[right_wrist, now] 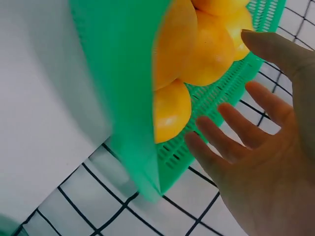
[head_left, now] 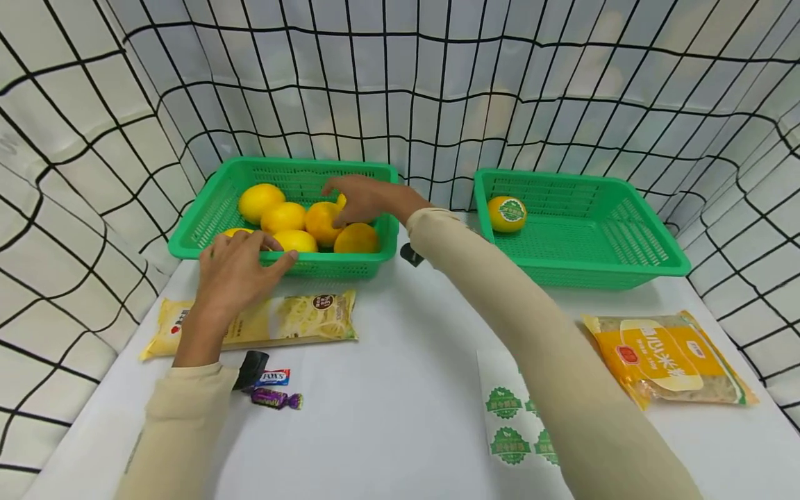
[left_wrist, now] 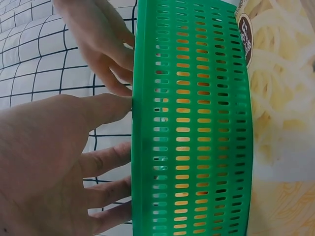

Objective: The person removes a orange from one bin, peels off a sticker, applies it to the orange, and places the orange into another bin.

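Note:
Several yellow lemons and deeper orange-yellow round fruits lie in the left green basket. My left hand is at this basket's front rim, its fingers reaching over the edge near a lemon. In the left wrist view, the thumb and fingertips of the left hand disappear behind the rim. My right hand is above the fruit at the basket's right side. The right wrist view shows the right hand with spread fingers and nothing in the palm.
A right green basket contains one yellow fruit with a green sticker. A long noodle packet, two wrapped candies, a sheet of green stickers and an orange-yellow food packet lie on the white table. Black netting surrounds it.

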Demonstrator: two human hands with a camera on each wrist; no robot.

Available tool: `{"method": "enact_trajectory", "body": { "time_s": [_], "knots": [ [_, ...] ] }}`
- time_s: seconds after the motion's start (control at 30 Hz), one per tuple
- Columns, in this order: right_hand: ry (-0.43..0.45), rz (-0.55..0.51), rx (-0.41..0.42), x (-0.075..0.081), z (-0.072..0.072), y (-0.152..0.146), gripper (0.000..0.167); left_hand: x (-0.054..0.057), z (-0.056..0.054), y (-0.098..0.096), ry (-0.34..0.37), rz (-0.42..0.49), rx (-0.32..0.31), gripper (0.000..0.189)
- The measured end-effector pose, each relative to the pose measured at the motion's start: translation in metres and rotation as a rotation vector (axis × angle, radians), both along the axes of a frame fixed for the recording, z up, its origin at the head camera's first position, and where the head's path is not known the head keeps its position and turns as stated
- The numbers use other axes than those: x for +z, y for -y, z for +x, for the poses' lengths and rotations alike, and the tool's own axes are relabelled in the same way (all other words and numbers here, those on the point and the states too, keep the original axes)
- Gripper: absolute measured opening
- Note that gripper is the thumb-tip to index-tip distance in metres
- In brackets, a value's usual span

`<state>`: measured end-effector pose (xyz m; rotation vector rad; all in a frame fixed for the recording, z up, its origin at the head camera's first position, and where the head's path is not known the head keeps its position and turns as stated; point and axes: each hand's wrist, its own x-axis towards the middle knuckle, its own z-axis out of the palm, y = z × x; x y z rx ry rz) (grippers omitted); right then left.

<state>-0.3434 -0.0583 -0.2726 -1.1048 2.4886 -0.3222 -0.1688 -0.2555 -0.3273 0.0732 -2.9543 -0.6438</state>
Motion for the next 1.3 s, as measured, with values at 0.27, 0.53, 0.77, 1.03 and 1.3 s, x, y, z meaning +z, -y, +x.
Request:
{"method": "enact_trajectory", "body": {
  "time_s": [0.27, 0.53, 0.77, 1.03, 1.3],
  "knots": [
    [0.070, 0.184, -0.134, -0.004, -0.006, 0.032, 0.067, -0.001, 0.002, 0.007, -0.047, 0.028, 0.017, 0.049],
    [0.133, 0.146, -0.287, -0.008, 0.000, 0.035, 0.074, 0.000, 0.001, 0.009, -0.052, 0.029, 0.014, 0.049],
    [0.066, 0.181, -0.255, -0.013, -0.003, 0.034, 0.065, -0.003, 0.001, 0.010, -0.045, 0.024, 0.001, 0.050],
    [0.036, 0.208, -0.209, -0.018, -0.006, 0.039, 0.069, -0.003, 0.002, 0.009, -0.035, 0.015, 0.005, 0.048],
    [-0.061, 0.182, -0.150, -0.018, -0.001, 0.040, 0.060, -0.001, 0.003, 0.008, -0.034, 0.011, 0.004, 0.047]
  ]
}}
